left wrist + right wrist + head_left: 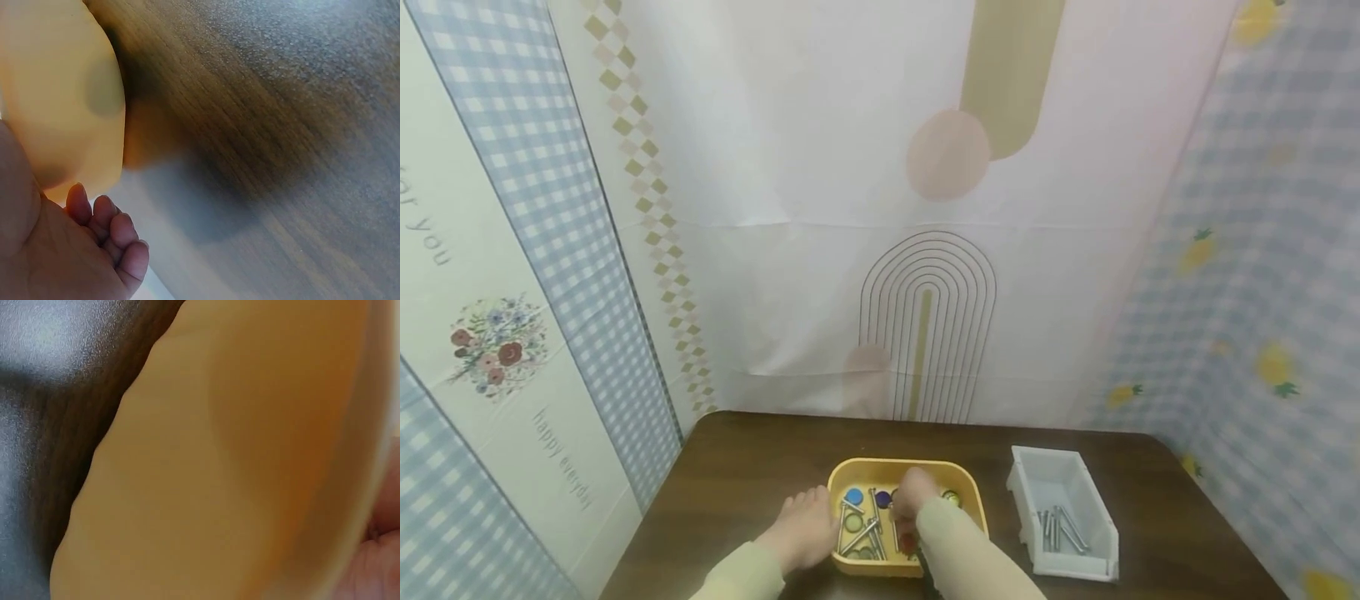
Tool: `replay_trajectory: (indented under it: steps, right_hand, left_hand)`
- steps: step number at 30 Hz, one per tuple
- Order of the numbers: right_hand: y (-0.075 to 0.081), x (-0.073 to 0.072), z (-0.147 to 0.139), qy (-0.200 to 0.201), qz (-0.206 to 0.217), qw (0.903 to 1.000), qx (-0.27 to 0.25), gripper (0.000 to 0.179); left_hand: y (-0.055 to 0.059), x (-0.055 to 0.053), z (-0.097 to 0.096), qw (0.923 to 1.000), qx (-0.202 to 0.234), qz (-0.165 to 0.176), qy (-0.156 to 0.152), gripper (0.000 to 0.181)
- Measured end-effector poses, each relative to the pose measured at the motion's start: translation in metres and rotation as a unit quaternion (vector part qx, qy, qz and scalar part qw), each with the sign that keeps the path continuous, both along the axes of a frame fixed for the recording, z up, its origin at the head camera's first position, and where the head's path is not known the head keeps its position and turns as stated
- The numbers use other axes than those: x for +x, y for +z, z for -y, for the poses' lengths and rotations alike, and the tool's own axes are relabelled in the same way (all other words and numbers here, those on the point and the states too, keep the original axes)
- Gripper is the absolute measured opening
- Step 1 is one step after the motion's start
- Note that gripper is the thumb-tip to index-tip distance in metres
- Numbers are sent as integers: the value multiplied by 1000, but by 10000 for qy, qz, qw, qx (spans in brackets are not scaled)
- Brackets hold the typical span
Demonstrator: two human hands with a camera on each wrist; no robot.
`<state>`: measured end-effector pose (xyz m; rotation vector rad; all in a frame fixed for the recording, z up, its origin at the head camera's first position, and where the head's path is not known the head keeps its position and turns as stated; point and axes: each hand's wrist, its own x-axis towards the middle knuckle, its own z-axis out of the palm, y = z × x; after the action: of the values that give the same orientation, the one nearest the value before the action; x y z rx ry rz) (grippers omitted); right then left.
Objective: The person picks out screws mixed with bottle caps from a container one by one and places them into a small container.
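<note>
A yellow bin (pixel 850 567) holds several long metal bolts (pixel 859 537) mixed with round disc-like pieces: a blue one (pixel 854 496), a dark purple one (pixel 883 499) and some greenish ones. My left hand (pixel 808 527) rests against the bin's left side, its fingers loosely bent beside the outer wall in the left wrist view. My right hand (pixel 913 500) reaches down inside the bin toward its right half, over the pieces there. A reddish piece (pixel 907 544) shows just below that hand. The right fingertips are hidden, and I cannot tell what they hold.
To the right of the yellow bin stands a light grey bin (pixel 1075 567) with several metal bolts (pixel 1060 530) at its near end. Both bins are on a dark brown wooden table (pixel 752 450). Patterned cloths hang behind the table and along both sides.
</note>
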<state>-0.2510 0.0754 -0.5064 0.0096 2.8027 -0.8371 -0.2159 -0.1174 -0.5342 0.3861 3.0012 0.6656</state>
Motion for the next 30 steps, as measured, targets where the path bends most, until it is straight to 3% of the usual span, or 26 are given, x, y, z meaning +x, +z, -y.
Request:
replay_trajectory:
  steps: [12,21,30]
  right_hand:
    - [-7,-1,0,11,-352,9994,67,23]
    - [-2,4,2,-179,-428,9988,-170,22]
    - [-9,4,2,-139,-499,9986,-85,23]
  left_hand:
    - [-3,1,4,10000,42,-16,-88,26]
    - [-7,-2,2,9999,-20,-91,-69,27]
    - [-5,0,2,10000,15,-18,-66,27]
